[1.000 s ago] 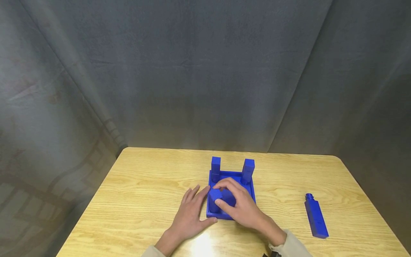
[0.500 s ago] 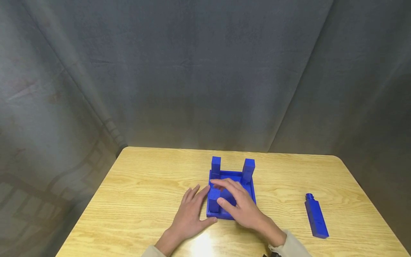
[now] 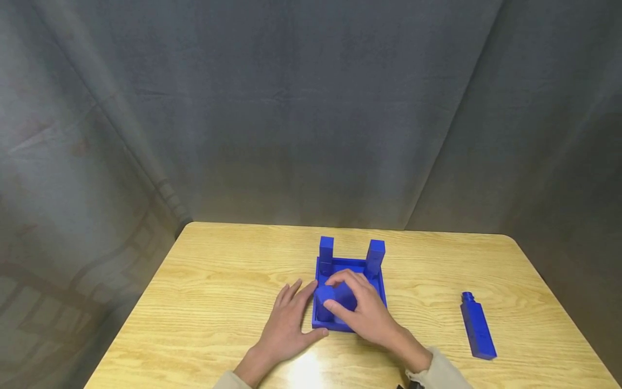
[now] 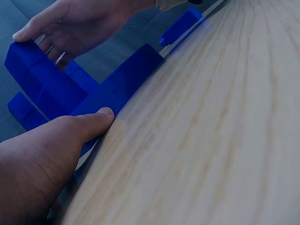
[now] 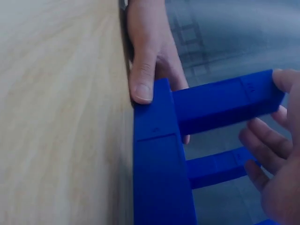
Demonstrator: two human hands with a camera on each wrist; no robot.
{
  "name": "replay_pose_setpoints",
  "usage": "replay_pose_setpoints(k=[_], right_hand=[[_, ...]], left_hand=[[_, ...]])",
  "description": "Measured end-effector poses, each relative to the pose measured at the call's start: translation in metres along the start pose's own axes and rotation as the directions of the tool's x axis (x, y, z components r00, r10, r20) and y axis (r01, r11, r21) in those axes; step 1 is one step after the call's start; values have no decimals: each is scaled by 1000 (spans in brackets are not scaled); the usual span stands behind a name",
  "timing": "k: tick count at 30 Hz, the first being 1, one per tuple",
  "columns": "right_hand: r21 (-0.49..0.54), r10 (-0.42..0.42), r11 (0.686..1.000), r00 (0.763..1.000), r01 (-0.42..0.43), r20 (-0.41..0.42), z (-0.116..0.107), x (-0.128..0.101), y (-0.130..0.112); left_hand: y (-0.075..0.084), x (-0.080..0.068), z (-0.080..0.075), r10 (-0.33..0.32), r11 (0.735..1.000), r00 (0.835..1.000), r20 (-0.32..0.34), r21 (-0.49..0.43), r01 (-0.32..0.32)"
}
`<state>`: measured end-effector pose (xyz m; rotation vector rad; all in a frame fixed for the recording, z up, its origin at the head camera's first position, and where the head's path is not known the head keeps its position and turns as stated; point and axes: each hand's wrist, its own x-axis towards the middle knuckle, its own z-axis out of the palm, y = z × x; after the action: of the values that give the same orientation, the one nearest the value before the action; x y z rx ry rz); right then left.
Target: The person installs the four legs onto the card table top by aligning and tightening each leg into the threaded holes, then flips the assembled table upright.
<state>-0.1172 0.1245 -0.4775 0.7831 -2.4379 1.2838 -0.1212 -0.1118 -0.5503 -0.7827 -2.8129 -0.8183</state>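
Note:
A square blue tabletop (image 3: 342,326) with a raised rim lies underside up on the table, like part of a miniature table. Three square blue legs stand upright at its corners. My right hand (image 3: 371,316) pinches the upper end of the near-left leg (image 5: 220,104) between thumb and fingers. The far-left leg (image 3: 326,254) and far-right leg (image 3: 376,256) stand untouched. My left hand (image 3: 286,329) rests around the near-left corner, fingers spread along the left side and thumb (image 4: 101,121) pressed on the front rim. The near-left leg's lower joint is hidden.
A loose blue leg (image 3: 478,329) with a threaded end lies on the wooden table (image 3: 233,270) at the right, apart from both hands. Grey curtains (image 3: 301,119) hang behind the table's far edge and at both sides.
The right fingers have loosened, reached around the near-left leg and closed on it again. That leg's top has turned about its upright axis. My left hand and the tabletop have stayed put.

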Motion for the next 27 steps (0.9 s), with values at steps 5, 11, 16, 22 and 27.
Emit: replay_pose_setpoints(k=[5, 11, 16, 22, 27], right_hand=[[-23, 38, 999, 998, -40, -56, 4, -2, -3], [-18, 40, 999, 999, -40, -23, 4, -2, -4], [38, -46, 998, 997, 44, 55, 0, -1, -1], [55, -85, 995, 993, 80, 86, -4, 1, 1], [56, -36, 998, 998, 33, 46, -2, 1, 0]], left_hand=[[0, 0, 0, 5, 1000, 1000, 0, -4, -5], [1, 1, 0, -2, 1000, 1000, 4, -9, 2], [2, 1, -1, -19, 1000, 1000, 13, -19, 19], [1, 1, -1, -12, 1000, 1000, 7, -18, 12], [0, 0, 1, 6, 1000, 1000, -14, -10, -6]])
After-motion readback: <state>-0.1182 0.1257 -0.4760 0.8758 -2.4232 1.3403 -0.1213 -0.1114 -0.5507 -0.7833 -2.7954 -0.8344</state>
